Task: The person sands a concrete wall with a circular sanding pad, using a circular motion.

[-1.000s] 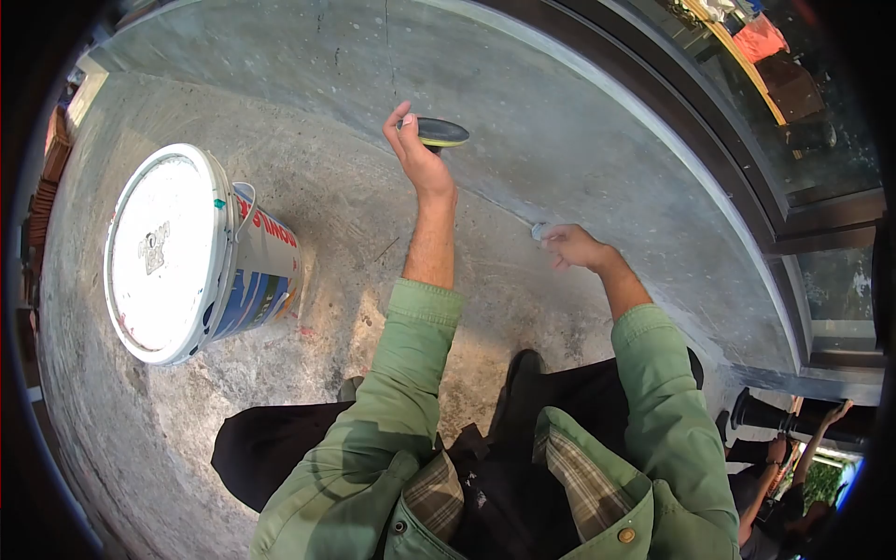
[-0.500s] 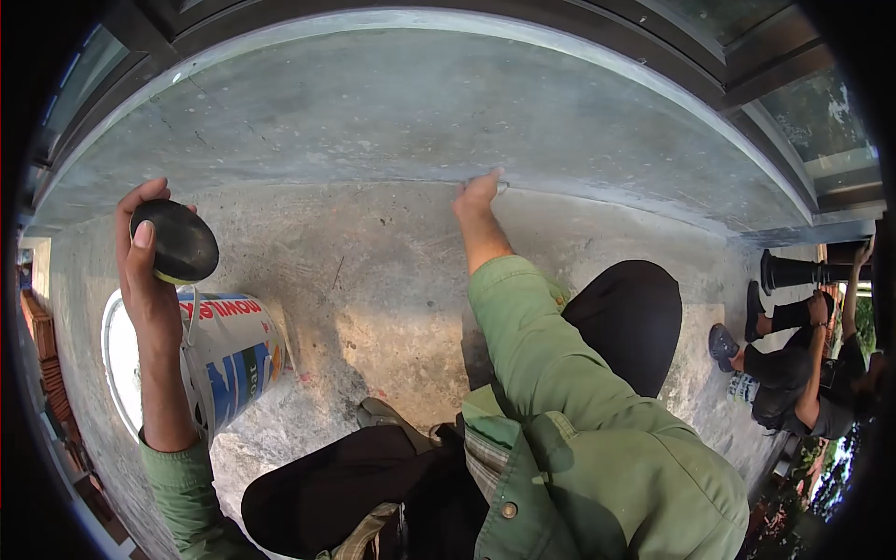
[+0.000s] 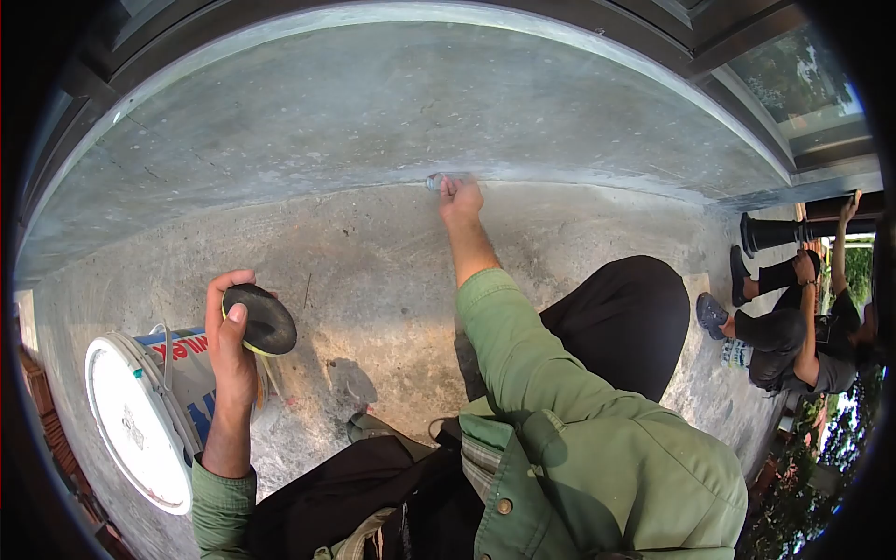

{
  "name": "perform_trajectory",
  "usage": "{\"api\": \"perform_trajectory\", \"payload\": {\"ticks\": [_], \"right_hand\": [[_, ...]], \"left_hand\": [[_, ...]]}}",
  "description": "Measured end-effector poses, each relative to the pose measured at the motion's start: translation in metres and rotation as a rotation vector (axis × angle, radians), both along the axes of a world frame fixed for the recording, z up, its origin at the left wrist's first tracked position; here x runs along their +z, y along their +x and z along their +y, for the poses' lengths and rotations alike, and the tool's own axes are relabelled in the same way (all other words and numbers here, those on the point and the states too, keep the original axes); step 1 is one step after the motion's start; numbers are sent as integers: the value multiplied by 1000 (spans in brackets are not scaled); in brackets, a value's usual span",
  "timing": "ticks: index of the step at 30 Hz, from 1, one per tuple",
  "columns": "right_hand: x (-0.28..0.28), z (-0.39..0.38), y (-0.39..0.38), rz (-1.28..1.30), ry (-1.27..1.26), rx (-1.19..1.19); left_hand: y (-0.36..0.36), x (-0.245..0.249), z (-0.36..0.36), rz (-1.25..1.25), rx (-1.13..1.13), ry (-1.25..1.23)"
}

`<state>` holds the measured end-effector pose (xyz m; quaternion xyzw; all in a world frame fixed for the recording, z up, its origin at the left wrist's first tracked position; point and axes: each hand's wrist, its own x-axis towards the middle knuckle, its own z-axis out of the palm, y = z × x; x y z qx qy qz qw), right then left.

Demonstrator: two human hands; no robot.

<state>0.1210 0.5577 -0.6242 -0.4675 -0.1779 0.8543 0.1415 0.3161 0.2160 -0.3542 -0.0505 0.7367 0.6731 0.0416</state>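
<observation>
Right hand [image 3: 459,198] pinches small pale pad [image 3: 436,180] on far wall-floor seam [image 3: 308,192], likely mid-rub; left hand [image 3: 233,343] clutches dark disc [image 3: 262,319]; next stroke needs pressure along seam.

Rough concrete floor [image 3: 373,252], matt disc [image 3: 261,319]

Rough, mottled concrete floor [image 3: 392,271], pale and scuffed, sunlit across the middle. On the far side, a smoother grey cement wall [image 3: 420,103], meeting the floor along a thin seam. Above that, a dark window frame [image 3: 737,47] along the far edge, with glass panes [image 3: 793,84] at the far right reflecting green trees. Red bricks [image 3: 51,420] at the left edge. Hard daylight, sharp shadows on the floor.
</observation>
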Motion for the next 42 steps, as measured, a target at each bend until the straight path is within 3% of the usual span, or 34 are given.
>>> {"api": "perform_trajectory", "payload": {"ticks": [6,9,15,19,21,27,31,37,39,42], "right_hand": [[-14,14,7,-8,143,139],[20,33,27,-95,178,72],[14,91,41,-113,436,101],[2,73,32,-109,464,116],[-1,50,24,81,446,154],[-1,-25,20,163,502,263],[3,-33,23,190,621,290],[6,-7,13,173,244,157],[-9,-1,11,211,216,182],[-7,2,20,260,172,246]], "left_hand": [[-5,-7,-1,-24,13,-14],[-4,-7,-2,-34,16,-20],[-3,1,14,-20,-26,56],[-3,7,18,-16,-64,89],[-1,7,16,-5,-70,88],[10,5,8,-4,-34,53],[14,4,7,-5,-15,47],[15,6,-8,-41,-21,27],[9,13,-21,84,-31,-123],[3,62,-46,269,143,-250]]}}
